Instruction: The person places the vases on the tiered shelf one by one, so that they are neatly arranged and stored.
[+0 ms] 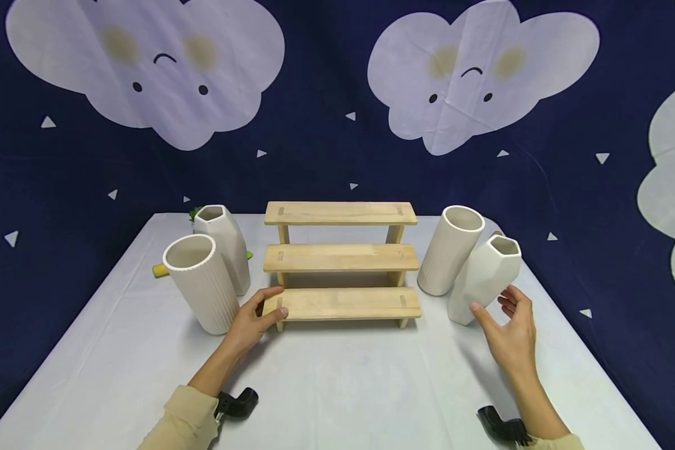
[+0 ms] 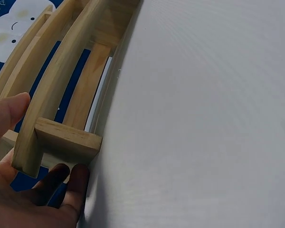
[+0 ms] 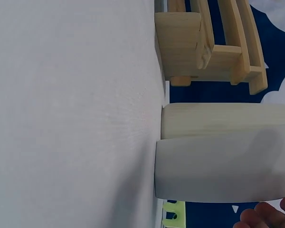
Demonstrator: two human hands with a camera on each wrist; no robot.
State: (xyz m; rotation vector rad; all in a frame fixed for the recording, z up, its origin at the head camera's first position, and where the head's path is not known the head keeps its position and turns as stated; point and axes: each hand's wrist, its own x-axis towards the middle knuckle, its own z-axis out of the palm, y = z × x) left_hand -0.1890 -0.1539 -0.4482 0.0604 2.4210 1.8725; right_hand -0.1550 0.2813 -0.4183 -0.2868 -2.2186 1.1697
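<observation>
A three-tier wooden shelf stand (image 1: pixel 342 304) stands on a white-covered table. My left hand (image 1: pixel 253 322) grips the left end of its lowest step, the thumb over the front edge; in the left wrist view the other fingers (image 2: pixel 78 185) reach down beside the stand's leg. At the right, my right hand (image 1: pixel 512 331) is beside a white faceted vase (image 1: pixel 484 281), with the thumb in front of it and the other fingers loosely bent at its right side. A white ribbed cylindrical vase (image 1: pixel 450 253) stands just behind the faceted one.
Left of the stand are another ribbed vase (image 1: pixel 202 287) and another faceted vase (image 1: pixel 229 250), with a yellow object (image 1: pixel 160 270) partly hidden behind them. A light-green piece (image 3: pixel 175 213) shows beyond the right faceted vase. A dark blue cloud-print cloth (image 1: pixel 315 94) hangs behind the table.
</observation>
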